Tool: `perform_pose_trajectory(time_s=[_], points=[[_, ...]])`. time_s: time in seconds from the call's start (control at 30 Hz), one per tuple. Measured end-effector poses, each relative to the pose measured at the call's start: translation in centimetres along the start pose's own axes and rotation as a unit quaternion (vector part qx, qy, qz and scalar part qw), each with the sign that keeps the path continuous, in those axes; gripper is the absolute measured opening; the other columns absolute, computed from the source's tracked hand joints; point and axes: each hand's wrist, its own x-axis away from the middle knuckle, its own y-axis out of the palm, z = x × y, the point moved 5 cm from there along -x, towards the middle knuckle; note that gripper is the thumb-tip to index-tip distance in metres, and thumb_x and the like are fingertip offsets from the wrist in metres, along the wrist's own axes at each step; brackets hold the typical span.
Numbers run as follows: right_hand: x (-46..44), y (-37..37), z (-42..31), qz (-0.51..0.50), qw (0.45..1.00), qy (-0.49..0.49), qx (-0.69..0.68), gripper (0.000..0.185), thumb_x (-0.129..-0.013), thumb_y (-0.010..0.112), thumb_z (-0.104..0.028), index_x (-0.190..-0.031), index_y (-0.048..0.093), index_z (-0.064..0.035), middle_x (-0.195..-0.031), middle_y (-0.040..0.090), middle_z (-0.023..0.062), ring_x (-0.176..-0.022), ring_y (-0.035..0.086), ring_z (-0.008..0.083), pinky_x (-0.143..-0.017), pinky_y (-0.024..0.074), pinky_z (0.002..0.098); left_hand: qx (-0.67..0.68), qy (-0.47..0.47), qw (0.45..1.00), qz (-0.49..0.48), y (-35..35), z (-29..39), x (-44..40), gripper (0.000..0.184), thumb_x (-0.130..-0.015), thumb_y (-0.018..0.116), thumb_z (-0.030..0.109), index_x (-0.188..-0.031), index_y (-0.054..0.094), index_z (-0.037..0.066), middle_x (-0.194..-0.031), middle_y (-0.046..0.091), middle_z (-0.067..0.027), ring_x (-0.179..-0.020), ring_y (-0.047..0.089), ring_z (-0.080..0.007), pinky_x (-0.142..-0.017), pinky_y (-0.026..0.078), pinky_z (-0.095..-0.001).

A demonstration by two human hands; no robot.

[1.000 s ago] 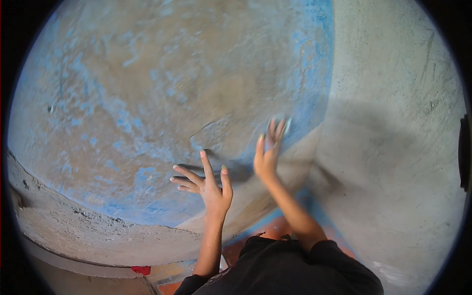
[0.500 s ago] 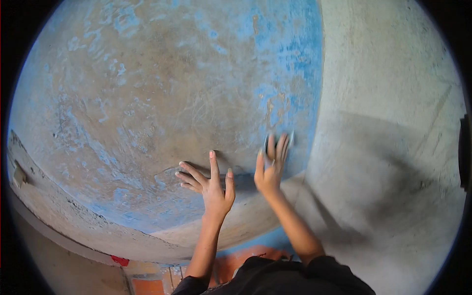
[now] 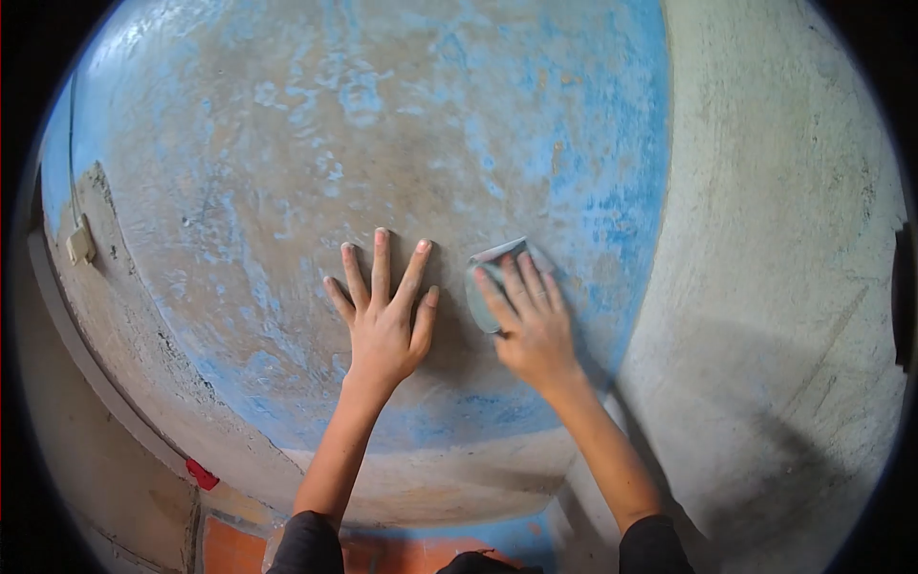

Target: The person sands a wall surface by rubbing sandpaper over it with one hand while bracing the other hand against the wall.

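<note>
My left hand (image 3: 382, 325) lies against the worn blue wall (image 3: 287, 191) with its fingers spread and nothing in it. To its right, my right hand (image 3: 535, 330) presses a grey sheet of sandpaper (image 3: 484, 298) against the same wall. The sheet's top edge curls up above the fingertips, and part of it is hidden under the fingers. Around both hands the blue paint is patchy, with grey-brown plaster showing through.
A pale bare wall (image 3: 755, 239) meets the blue one at a corner on the right. At the left, a socket box (image 3: 80, 241) hangs from a cable. Lower down are a red object (image 3: 201, 474) and an orange tiled floor (image 3: 232, 547).
My left hand has moved up and slightly left, fingers now flatter on the wall. The right hand, with the sandpaper, shows lower relative to the wall's paint patches, and the view has shifted.
</note>
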Motion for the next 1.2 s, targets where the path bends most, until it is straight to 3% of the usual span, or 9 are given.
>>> perform_pose_trajectory(time_s=[0.13,0.33,0.47,0.6,0.7,0.93,1.03,1.13,1.2], points=[[-6.6,-5.8,5.8,0.245,0.962,0.095,0.074,0.081,-0.082,0.068,-0.014,-0.156,0.037,-0.0226,-0.156,0.041,0.0169,-0.147,0.034,0.0350,-0.122,0.0228,0.0510,-0.030,0.039,0.998,0.025,-1.2,-1.4,-1.4,0.053,-0.100,0.053,0.033,-0.152,0.045,0.027,-0.166,0.022,-0.0121,-0.155,0.001,-0.0389,-0.117,-0.011,-0.0594],[-12.8,-5.6,0.1,0.090,0.980,-0.119,0.132,0.077,-0.089,0.066,-0.018,-0.158,0.033,-0.0229,-0.160,0.034,0.0184,-0.148,0.030,0.0382,-0.121,0.0218,0.0539,-0.035,0.053,0.997,0.045,-4.1,-5.1,-3.9,0.052,-0.099,0.054,0.038,-0.150,0.048,0.030,-0.165,0.027,-0.0086,-0.153,0.012,-0.0378,-0.119,0.001,-0.0608],[-17.0,-6.8,-0.6,0.215,0.966,-0.068,0.124,0.073,-0.089,0.066,-0.019,-0.156,0.036,-0.0231,-0.158,0.037,0.0169,-0.148,0.032,0.0359,-0.119,0.0265,0.0545,-0.051,0.047,0.994,0.081,-6.5,-9.5,-4.8,0.054,-0.099,0.053,0.040,-0.151,0.046,0.031,-0.164,0.029,-0.0074,-0.153,0.016,-0.0372,-0.118,0.010,-0.0622],[-17.8,-5.0,-6.8,0.024,0.961,-0.247,0.124,0.064,-0.093,0.063,-0.022,-0.154,0.040,-0.0218,-0.154,0.041,0.0217,-0.145,0.036,0.0379,-0.118,0.0273,0.0554,-0.078,0.039,0.992,0.094,-8.4,-14.2,-4.2,0.055,-0.098,0.053,0.043,-0.152,0.045,0.034,-0.164,0.028,-0.0071,-0.153,0.016,-0.0364,-0.119,0.011,-0.0610],[-22.5,-7.2,-5.6,0.221,0.964,-0.094,0.110,0.063,-0.092,0.063,-0.021,-0.152,0.044,-0.0219,-0.153,0.043,0.0205,-0.144,0.037,0.0367,-0.118,0.0271,0.0547,-0.074,0.033,0.992,0.098,-9.5,-18.0,-3.0,0.056,-0.097,0.054,0.044,-0.152,0.045,0.034,-0.164,0.029,-0.0072,-0.153,0.016,-0.0362,-0.119,0.011,-0.0606],[-22.2,-0.2,-16.5,-0.011,0.936,-0.327,0.129,0.061,-0.094,0.060,-0.019,-0.152,0.043,-0.0252,-0.156,0.041,0.0174,-0.145,0.036,0.0357,-0.120,0.0250,0.0535,-0.098,0.049,0.988,0.105,-12.1,-27.3,0.1,0.056,-0.097,0.054,0.046,-0.150,0.047,0.034,-0.163,0.031,-0.0073,-0.152,0.019,-0.0357,-0.120,0.009,-0.0564],[-26.9,-2.1,-16.9,0.192,0.966,-0.150,0.091,0.064,-0.091,0.062,-0.018,-0.152,0.043,-0.0281,-0.156,0.042,0.0144,-0.146,0.037,0.0341,-0.120,0.0255,0.0534,-0.095,0.038,0.988,0.113,-13.0,-30.3,1.2,0.056,-0.096,0.054,0.047,-0.150,0.048,0.033,-0.163,0.032,-0.0072,-0.152,0.019,-0.0349,-0.120,0.009,-0.0559],[-27.4,0.6,-21.8,0.189,0.958,-0.192,0.101,0.065,-0.089,0.062,-0.014,-0.151,0.045,-0.0302,-0.155,0.043,0.0136,-0.145,0.039,0.0325,-0.120,0.0265,0.0533,-0.081,0.026,0.987,0.140,-12.9,-32.1,2.4,0.057,-0.096,0.054,0.047,-0.150,0.049,0.031,-0.163,0.032,-0.0074,-0.152,0.020,-0.0344,-0.120,0.008,-0.0556],[-26.6,2.9,-25.0,0.072,0.947,-0.294,0.112,0.063,-0.091,0.059,-0.012,-0.150,0.046,-0.0281,-0.154,0.044,0.0146,-0.144,0.040,0.0332,-0.118,0.0288,0.0534,-0.074,0.004,0.983,0.167,-12.6,-32.6,3.0,0.057,-0.095,0.054,0.046,-0.149,0.050,0.027,-0.162,0.034,-0.0096,-0.152,0.020,-0.0356,-0.120,0.008,-0.0551]])
